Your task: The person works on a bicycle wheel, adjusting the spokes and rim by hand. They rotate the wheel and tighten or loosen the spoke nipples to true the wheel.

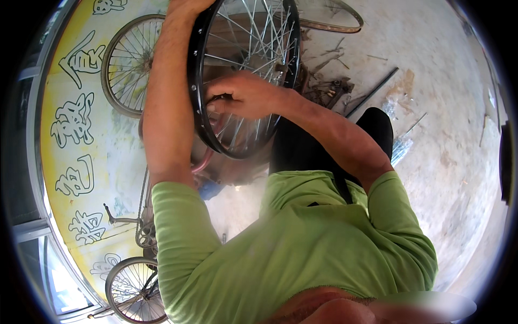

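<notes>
Black steel bicycle wheel rim (195, 81) was being trued: left hand (186, 6) gripped its top, right hand's (245, 94) fingers (218, 105) pinched a spoke; next likely demanded careful turning.

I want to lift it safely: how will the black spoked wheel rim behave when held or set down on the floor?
The black wheel rim looks like stiff metal, probably light for its size, being mostly thin spokes. Set on edge, it would likely roll or tip. Both the left hand and the right hand steady it.

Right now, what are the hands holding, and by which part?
Both hold a black spoked bicycle wheel. The left hand grips the rim at its top edge; the right hand closes on the rim's lower left inner side, fingers among the spokes.
</notes>
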A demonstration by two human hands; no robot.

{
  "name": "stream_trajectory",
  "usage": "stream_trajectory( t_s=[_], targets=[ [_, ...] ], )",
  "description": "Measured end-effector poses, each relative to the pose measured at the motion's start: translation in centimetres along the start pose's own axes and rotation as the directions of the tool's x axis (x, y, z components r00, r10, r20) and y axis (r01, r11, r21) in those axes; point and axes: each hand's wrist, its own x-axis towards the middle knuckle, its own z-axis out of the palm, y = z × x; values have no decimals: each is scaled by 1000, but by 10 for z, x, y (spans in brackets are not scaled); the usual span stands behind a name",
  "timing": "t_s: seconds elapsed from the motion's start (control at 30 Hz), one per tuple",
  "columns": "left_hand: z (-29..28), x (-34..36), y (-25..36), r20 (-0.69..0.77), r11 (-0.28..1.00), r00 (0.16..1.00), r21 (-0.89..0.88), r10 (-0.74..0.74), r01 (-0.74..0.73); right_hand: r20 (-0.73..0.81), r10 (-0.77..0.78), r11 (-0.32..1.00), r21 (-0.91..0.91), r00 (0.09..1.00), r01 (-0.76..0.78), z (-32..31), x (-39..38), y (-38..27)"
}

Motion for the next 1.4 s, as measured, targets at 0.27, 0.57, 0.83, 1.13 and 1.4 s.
stream_trajectory(
  t_s=[0.27,0.57,0.83,1.13,1.4],
  targets=[
    [4,16,-20,-163,971,977,-171,139,-166,120,72,996,50,990,-78,-13,9,-4],
    [-32,-120,-39,-226,914,912,-142,343,-379,42,193,980,40,980,-195,-26,12,-8],
    [-42,-168,-56,-168,850,838,3,519,-526,8,234,950,213,972,-230,-35,28,8],
    [-51,-154,-68,-28,847,847,46,531,-529,-43,249,911,350,968,-219,-43,34,14],
    [-46,-143,-70,-66,826,824,95,563,-556,-57,280,906,345,958,-244,-52,32,2]
  ],
)
